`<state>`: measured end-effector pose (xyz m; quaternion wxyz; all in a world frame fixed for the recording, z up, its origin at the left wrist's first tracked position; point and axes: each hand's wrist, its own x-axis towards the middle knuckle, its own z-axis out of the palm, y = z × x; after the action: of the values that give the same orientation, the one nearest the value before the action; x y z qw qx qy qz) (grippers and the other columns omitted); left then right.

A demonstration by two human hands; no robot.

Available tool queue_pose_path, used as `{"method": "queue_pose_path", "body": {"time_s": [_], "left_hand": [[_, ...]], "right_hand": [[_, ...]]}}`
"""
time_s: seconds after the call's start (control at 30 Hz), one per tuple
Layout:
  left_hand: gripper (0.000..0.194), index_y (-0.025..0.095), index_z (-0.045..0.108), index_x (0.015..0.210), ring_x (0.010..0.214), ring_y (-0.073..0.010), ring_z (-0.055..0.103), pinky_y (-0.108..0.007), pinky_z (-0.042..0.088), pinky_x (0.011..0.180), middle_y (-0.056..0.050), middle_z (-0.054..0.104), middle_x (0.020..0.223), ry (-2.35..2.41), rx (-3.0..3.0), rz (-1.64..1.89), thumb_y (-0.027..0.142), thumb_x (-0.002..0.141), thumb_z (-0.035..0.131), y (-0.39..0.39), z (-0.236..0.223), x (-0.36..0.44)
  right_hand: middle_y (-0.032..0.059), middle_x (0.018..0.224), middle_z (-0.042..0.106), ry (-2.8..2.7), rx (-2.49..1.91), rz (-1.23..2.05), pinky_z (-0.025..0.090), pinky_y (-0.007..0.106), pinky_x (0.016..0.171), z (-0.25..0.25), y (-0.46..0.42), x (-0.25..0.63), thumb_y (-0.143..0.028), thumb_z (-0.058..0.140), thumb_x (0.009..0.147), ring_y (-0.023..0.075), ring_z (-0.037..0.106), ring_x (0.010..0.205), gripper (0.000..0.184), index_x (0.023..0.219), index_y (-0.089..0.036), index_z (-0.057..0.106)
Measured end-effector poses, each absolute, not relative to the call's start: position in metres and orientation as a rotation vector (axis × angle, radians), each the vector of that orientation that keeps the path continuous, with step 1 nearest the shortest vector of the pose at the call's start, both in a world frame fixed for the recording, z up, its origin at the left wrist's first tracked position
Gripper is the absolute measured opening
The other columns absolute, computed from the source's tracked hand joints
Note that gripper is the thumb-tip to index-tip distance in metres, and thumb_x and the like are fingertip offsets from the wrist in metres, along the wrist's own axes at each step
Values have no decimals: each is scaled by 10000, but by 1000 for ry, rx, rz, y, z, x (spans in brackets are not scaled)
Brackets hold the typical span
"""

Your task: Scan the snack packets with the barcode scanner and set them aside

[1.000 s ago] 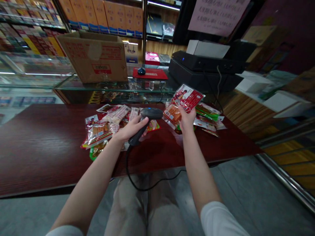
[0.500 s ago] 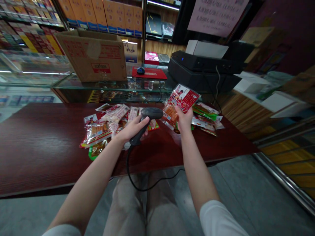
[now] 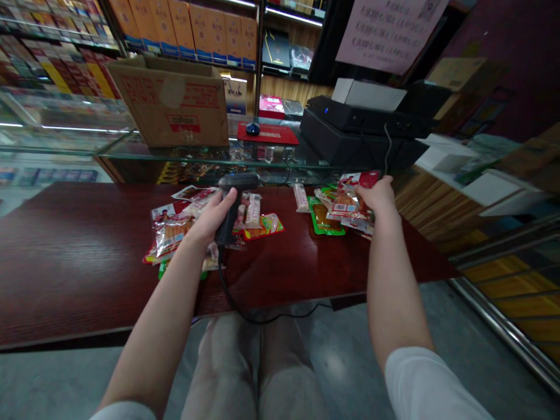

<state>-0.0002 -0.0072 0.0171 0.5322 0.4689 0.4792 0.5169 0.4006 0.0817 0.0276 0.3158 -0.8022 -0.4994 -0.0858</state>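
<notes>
My left hand (image 3: 214, 217) is wrapped round the handle of a black corded barcode scanner (image 3: 238, 182), held above the left pile of snack packets (image 3: 170, 230). A yellow-and-red packet (image 3: 266, 226) and a pale wrapped stick (image 3: 253, 211) lie beside the scanner. At the right pile, my right hand (image 3: 380, 195) grips a red-topped clear snack packet (image 3: 347, 201), its fingers partly hidden behind the packet. Under and beside that one lie a green-edged packet (image 3: 326, 219) and others. Another wrapped stick (image 3: 301, 198) rests at this pile's left.
Behind the dark red table (image 3: 79, 233) runs a glass counter (image 3: 175, 153). On it stand an open cardboard box (image 3: 175, 111), a red pad (image 3: 275, 135) with a mouse (image 3: 252, 128), and a black machine (image 3: 350, 131). The scanner's cable (image 3: 262, 321) hangs over the front edge.
My right hand has carried the red-topped packet right and down onto the right pile. My left hand has moved the scanner left and slightly up, away from the middle.
</notes>
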Motion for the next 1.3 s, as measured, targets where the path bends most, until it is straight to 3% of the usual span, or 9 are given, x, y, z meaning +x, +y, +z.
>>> {"method": "queue_pose_path", "body": {"time_s": [0.13, 0.27, 0.37, 0.6, 0.73, 0.8, 0.93, 1.17, 1.3], "left_hand": [[444, 198, 516, 868, 438, -112, 551, -192, 418, 395, 17, 580, 565, 1174, 1092, 1257, 611, 822, 672, -3, 14, -7], [439, 200, 518, 865, 446, -121, 561, -203, 427, 404, 9, 579, 567, 1167, 1088, 1271, 603, 817, 684, 0, 9, -12], [429, 198, 541, 894, 446, -127, 560, -211, 422, 407, 2, 587, 576, 1159, 1102, 1264, 599, 825, 678, 0, 8, -13], [434, 188, 573, 915, 449, -124, 548, -210, 415, 407, -5, 592, 590, 1165, 1123, 1248, 599, 824, 677, -2, 11, -11], [436, 184, 561, 888, 448, -115, 542, -209, 425, 411, 5, 572, 587, 1155, 1125, 1250, 594, 817, 687, -3, 12, -8], [439, 186, 550, 884, 443, -111, 536, -211, 432, 411, 12, 570, 587, 1181, 1107, 1246, 595, 812, 692, -3, 13, -9], [436, 189, 564, 953, 464, -118, 554, -228, 450, 432, 6, 600, 630, 1182, 1077, 1263, 589, 826, 679, -3, 14, -14], [427, 185, 574, 1008, 582, -155, 646, -229, 469, 457, -42, 665, 755, 1175, 1030, 1341, 570, 847, 660, -3, 16, -21], [406, 188, 579, 966, 521, -131, 598, -219, 456, 443, -18, 631, 693, 1170, 1063, 1285, 565, 843, 665, -3, 15, -18]], "right_hand": [[275, 1460, 416, -1226, -2213, -286, 369, 619, 1038, 18, 65, 391, -417, 726, 771, 429, 440, 1327, 682, 1343, -132, 487], [188, 1224, 624, -1506, -2133, -212, 343, 627, 1042, 14, 52, 383, -451, 541, 902, 373, 558, 1186, 381, 1136, -178, 667], [177, 1056, 689, -1599, -2195, -11, 365, 630, 1018, 17, 52, 384, -515, 538, 899, 373, 607, 1095, 406, 1004, -167, 720], [188, 1254, 616, -1543, -1861, -302, 326, 592, 1073, 26, 25, 336, -367, 502, 938, 358, 527, 1219, 358, 1205, -171, 641], [147, 1185, 650, -2027, -1644, 196, 436, 453, 1013, -12, 22, 269, -433, 613, 897, 314, 581, 1130, 397, 1210, -190, 643], [164, 1243, 628, -2191, -1732, 383, 433, 462, 1016, -33, 28, 242, -492, 695, 836, 344, 553, 1184, 497, 1215, -173, 653], [176, 1369, 540, -2243, -1873, 379, 412, 504, 1021, -53, 37, 223, -559, 747, 764, 398, 478, 1267, 641, 1271, -183, 636], [110, 1330, 562, -2120, -1897, 462, 411, 465, 1018, -57, 41, 236, -360, 680, 833, 344, 498, 1260, 380, 1195, -246, 659], [170, 1414, 502, -2106, -1828, 384, 391, 505, 1044, -62, 39, 234, -523, 643, 858, 380, 448, 1324, 585, 1341, -205, 555]]}}
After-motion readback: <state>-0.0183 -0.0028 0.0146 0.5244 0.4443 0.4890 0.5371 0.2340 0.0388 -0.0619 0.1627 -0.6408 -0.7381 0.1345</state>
